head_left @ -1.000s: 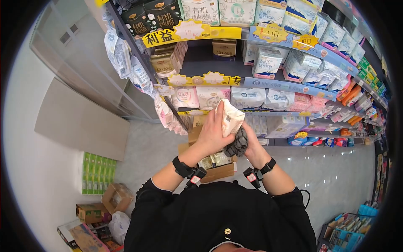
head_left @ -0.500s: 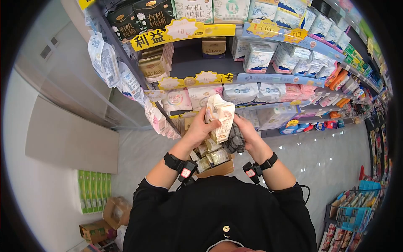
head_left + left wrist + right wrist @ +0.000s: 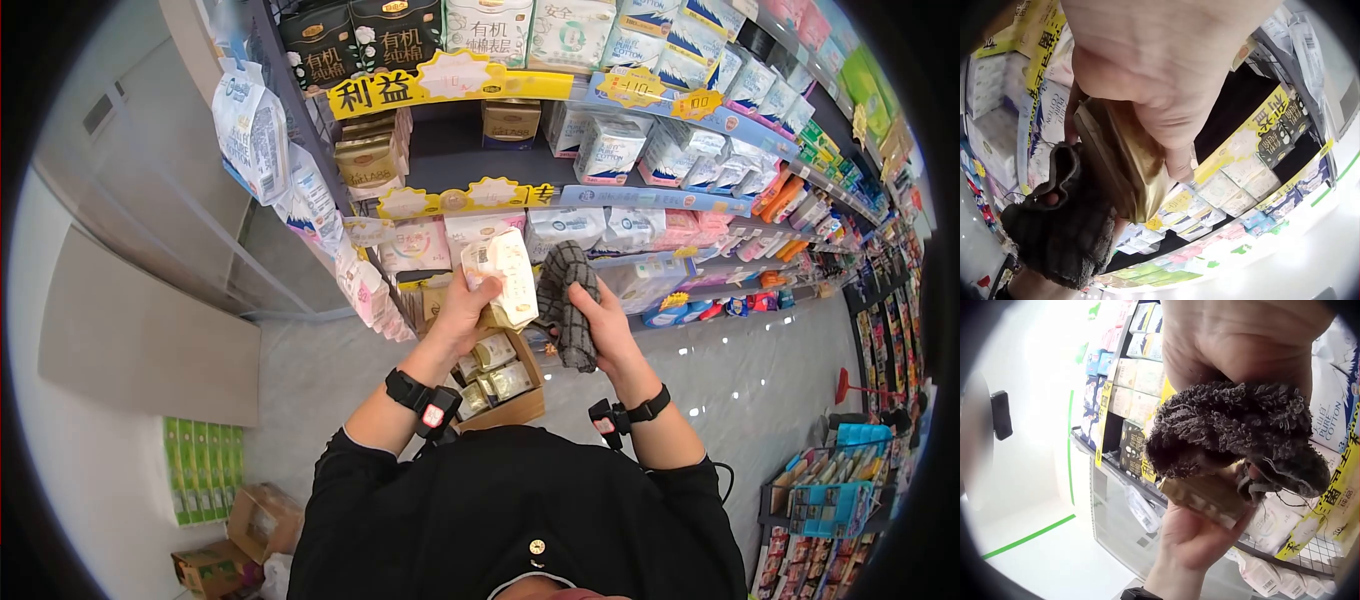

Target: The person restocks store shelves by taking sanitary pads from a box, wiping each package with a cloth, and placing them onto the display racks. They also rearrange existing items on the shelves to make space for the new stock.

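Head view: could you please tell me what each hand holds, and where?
Left hand: cream packet, by its lower side. Right hand: dark checked cloth, around its middle.

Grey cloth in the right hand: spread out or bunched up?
Bunched up. The cloth hangs in folds from the right hand, fingers curled round it, beside the pack in the left hand.

The pack (image 3: pixel 502 280) is cream and gold; the cloth (image 3: pixel 568 300), at its three o'clock, dark grey with a check.
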### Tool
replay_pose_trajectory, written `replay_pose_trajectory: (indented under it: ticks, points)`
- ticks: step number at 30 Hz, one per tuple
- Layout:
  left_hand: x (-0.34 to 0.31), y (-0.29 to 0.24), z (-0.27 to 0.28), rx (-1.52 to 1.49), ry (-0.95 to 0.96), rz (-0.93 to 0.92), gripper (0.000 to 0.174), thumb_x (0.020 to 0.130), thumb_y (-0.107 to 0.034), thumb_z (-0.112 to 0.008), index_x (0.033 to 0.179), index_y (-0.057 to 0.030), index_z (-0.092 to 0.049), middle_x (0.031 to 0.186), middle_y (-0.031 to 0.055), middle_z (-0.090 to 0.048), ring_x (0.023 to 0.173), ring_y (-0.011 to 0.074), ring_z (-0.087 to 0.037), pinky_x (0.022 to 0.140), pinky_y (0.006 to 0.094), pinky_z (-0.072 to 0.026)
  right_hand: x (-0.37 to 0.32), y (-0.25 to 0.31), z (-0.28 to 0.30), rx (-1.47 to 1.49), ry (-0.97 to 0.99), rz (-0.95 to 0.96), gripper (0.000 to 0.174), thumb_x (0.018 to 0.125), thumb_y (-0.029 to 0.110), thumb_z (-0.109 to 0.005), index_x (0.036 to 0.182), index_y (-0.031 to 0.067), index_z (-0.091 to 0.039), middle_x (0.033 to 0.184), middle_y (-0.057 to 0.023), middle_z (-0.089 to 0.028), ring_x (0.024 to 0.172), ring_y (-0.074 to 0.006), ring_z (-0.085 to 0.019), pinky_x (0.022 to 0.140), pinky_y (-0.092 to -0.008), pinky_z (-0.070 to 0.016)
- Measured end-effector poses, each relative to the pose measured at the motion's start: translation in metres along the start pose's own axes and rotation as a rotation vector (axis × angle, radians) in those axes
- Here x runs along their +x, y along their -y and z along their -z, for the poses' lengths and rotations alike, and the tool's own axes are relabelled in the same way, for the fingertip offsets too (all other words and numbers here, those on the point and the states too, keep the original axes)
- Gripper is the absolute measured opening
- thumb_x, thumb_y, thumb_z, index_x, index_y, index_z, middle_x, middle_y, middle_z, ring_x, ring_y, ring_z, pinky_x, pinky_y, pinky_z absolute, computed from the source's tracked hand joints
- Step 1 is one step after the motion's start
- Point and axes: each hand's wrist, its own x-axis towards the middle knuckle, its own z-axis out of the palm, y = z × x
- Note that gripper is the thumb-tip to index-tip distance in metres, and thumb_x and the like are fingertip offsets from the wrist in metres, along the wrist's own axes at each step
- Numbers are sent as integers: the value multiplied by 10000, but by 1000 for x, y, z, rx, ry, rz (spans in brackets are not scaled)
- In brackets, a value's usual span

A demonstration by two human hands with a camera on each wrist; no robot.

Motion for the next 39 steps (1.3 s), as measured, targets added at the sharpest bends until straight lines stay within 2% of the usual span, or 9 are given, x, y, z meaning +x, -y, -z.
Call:
replay_pose_trajectory:
  ticks: [6,8,13,21,24,33,36,38,39]
  points:
    - [-6,4,13,-98,75,18,448,974,-364,-526,1278,-49,-428,1179,56,-578,1057,148,-593,877,314,-518,-2,16,-4,-136,31,487,426,904,139,-634,1282,24,-475,1081,-49,-614,948,-151,-611,848,-283,-492]
    - [-6,10,9,32,14,0,414,994,-362,-480,1261,-47,-450,1172,54,-583,1050,142,-591,865,307,-516,7,20,-5,-592,4,752,587,790,94,-699,1323,24,-466,1294,-143,-490,1183,-242,-482,978,-372,-414]
    - [-17,-6,-30,204,-111,-150,430,1031,-354,-360,1226,-13,-532,1156,101,-619,1007,201,-633,862,345,-529,-8,21,-46,-1065,153,1094,595,661,122,-794,1217,108,-585,1310,-191,-421,1182,-411,-432,993,-465,-394]
    - [-20,-7,-22,-126,-391,-17,448,986,-365,-492,1257,-8,-508,1199,105,-614,1048,213,-625,904,353,-505,-19,-15,29,-848,354,736,552,704,59,-738,1227,63,-563,1340,-214,-412,1204,-401,-453,1020,-447,-375]
    - [-17,-1,-31,-270,-379,-68,456,975,-345,-519,1289,-15,-481,1257,110,-581,1113,223,-594,942,367,-494,-11,-14,42,-695,-9,889,594,724,65,-720,1276,15,-505,1379,-225,-378,1256,-377,-422,1041,-428,-351]
    - [-13,26,-65,-271,-225,215,415,1012,-344,-419,1330,-80,-462,1284,90,-559,1133,218,-577,942,383,-491,11,3,30,-916,123,1129,758,610,162,-840,1301,165,-530,1327,-238,-399,1169,-419,-456,982,-457,-416]
    - [-16,25,-60,-165,-290,268,423,1005,-330,-452,1335,-65,-446,1284,90,-555,1113,224,-587,924,392,-498,15,0,49,-910,127,1014,632,698,125,-798,1271,106,-532,1237,-156,-530,1074,-321,-558,917,-379,-468]
    - [-14,20,-57,-109,-225,34,364,967,-188,-548,1278,-14,-472,1197,97,-602,1080,221,-607,914,387,-519,25,-13,61,-212,127,413,481,816,98,-715,1254,42,-522,1156,-75,-606,992,-200,-602,868,-310,-484]
    - [-15,15,-57,-114,-227,24,364,967,-188,-548,1278,-14,-472,1197,97,-602,1080,221,-607,914,387,-519,29,-14,62,-56,151,421,399,892,81,-636,1263,11,-505,1156,-48,-611,999,-131,-583,862,-283,-479]
